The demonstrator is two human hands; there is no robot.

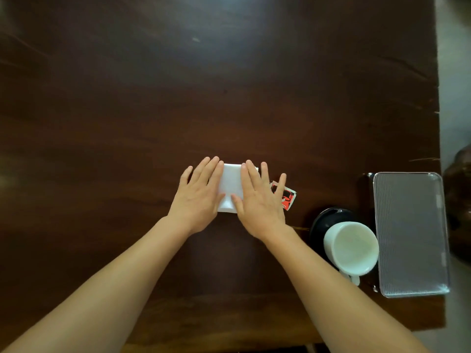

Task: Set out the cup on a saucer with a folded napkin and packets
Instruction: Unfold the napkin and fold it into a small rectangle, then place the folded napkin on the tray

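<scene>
A white folded napkin (231, 186) lies flat in the middle of the dark wooden table. My left hand (200, 197) presses palm-down on its left part, and my right hand (260, 202) presses palm-down on its right part, fingers spread. Red, black and white packets (287, 197) lie just right of the napkin, partly under my right fingers. At the near right a white cup (353, 248) stands on a black saucer (323, 219), its handle toward me.
A rectangular ribbed metal tray (410, 233) sits at the table's right edge, next to the cup. The table's right edge (439, 123) borders a pale floor. A dark brown object (458, 200) shows beyond that edge.
</scene>
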